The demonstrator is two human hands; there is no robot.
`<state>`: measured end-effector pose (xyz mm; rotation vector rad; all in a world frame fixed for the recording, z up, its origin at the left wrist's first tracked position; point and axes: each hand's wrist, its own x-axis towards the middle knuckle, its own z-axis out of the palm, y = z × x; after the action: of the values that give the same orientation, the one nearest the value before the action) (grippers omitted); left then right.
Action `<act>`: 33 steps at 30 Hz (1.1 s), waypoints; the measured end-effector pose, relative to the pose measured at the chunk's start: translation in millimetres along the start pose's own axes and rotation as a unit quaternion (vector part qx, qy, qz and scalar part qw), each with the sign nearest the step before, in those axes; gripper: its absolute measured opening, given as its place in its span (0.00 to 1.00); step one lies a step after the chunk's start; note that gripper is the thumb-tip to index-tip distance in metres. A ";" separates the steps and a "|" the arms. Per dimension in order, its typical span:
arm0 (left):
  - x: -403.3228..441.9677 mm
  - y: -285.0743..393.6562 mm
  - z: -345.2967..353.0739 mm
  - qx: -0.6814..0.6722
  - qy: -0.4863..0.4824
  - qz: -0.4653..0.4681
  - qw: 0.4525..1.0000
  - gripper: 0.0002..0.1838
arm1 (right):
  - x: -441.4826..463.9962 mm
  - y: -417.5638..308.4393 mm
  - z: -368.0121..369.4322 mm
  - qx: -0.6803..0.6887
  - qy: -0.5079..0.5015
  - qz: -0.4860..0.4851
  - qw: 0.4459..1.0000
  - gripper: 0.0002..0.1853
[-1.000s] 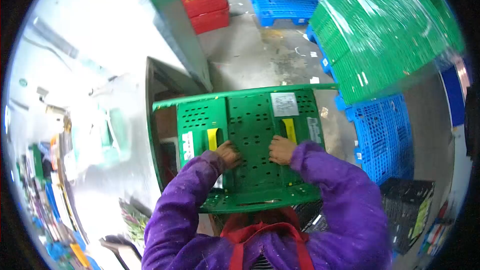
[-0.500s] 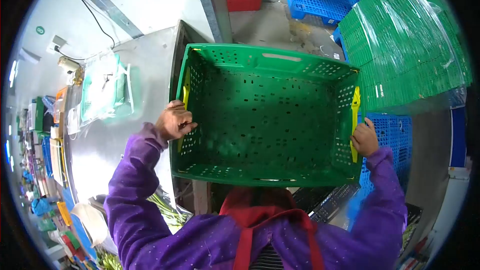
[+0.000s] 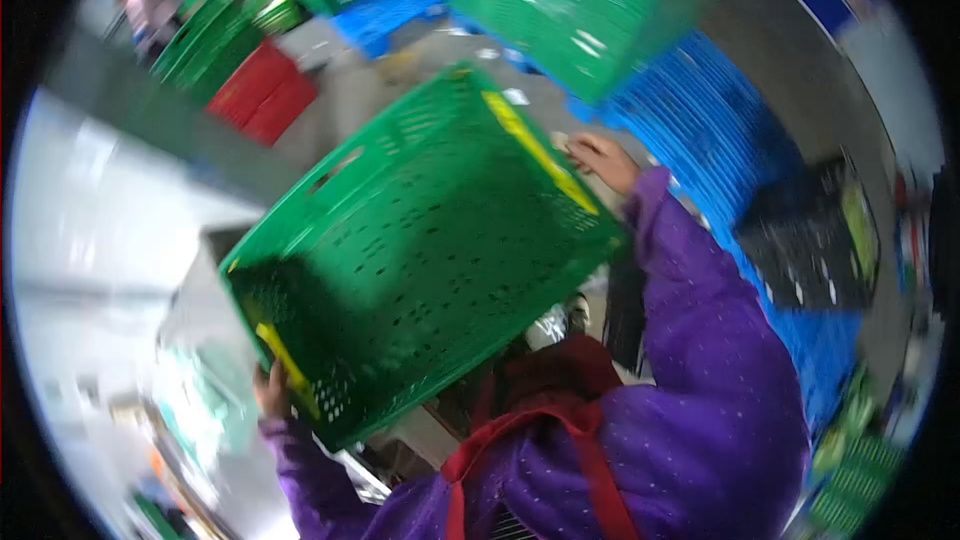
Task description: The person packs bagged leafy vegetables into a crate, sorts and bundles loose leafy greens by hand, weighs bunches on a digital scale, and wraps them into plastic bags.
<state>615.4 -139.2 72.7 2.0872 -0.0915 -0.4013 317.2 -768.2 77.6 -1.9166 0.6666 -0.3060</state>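
An open green plastic crate (image 3: 400, 240) with perforated walls and a bare inside is in front of my body, slanted in view with its right end farther up. A yellow bar handle runs along each short wall. My left hand (image 3: 272, 390) is closed round the left short wall, beside the yellow handle (image 3: 287, 370). My right hand (image 3: 605, 162) is at the outer side of the opposite wall, near the other yellow handle (image 3: 540, 152), with its fingers bent toward the crate. Motion blur softens the exact contact there.
Blue pallets (image 3: 700, 120) lie on the right, with a black crate (image 3: 815, 235) on them. A wrapped stack of green crates (image 3: 590, 10) stands ahead. Red crates (image 3: 262, 90) are at the upper left. A metal table (image 3: 200, 315) is on the left.
The view has swung to the right and blurred. The crate has gone from nearly level to slanted in view. My right hand has shifted from the yellow handle to the wall's outer side.
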 end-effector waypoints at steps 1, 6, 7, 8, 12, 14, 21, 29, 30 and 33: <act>23.4 -45.3 -17.0 0.060 0.030 0.030 0.997 0.23 | -18.2 6.9 -18.2 0.119 0.024 0.075 0.990 0.17; -14.7 60.1 28.8 0.306 0.101 0.174 0.931 0.31 | -159.5 188.3 -84.5 -0.009 0.205 0.188 0.961 0.13; -18.0 67.2 37.7 0.234 0.059 0.220 0.945 0.30 | -198.4 221.2 -86.9 -0.022 0.214 0.288 0.933 0.13; -36.1 92.5 71.3 0.163 0.008 0.210 0.964 0.28 | -236.0 256.9 -87.6 -0.035 0.216 0.383 0.897 0.13; -132.7 182.6 220.7 0.181 -0.218 0.274 0.919 0.28 | -387.8 478.9 -46.1 -0.163 0.124 0.639 0.741 0.21; -171.7 206.7 287.5 0.254 -0.284 0.291 0.877 0.37 | -429.4 528.4 -44.1 -0.165 0.100 0.640 0.744 0.28; -194.1 169.0 381.2 0.416 -0.124 0.323 0.841 0.31 | -405.7 570.7 -129.1 -0.086 0.172 0.673 0.714 0.42; -199.3 172.1 377.1 0.439 -0.097 0.282 0.848 0.33 | -419.4 708.4 -86.9 0.266 0.105 0.511 0.811 0.24; -200.9 175.3 375.8 0.492 -0.095 0.304 0.810 0.32 | -426.3 722.6 -83.2 0.354 0.066 0.412 0.837 0.19; -209.0 194.1 388.6 0.482 -0.089 0.280 0.825 0.29 | -355.2 628.2 -101.9 0.296 0.124 0.540 0.778 0.17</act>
<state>312.8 -513.2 104.1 2.8268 -1.2148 -0.1779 -217.5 -834.6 -413.1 -0.6801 1.5178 -0.0011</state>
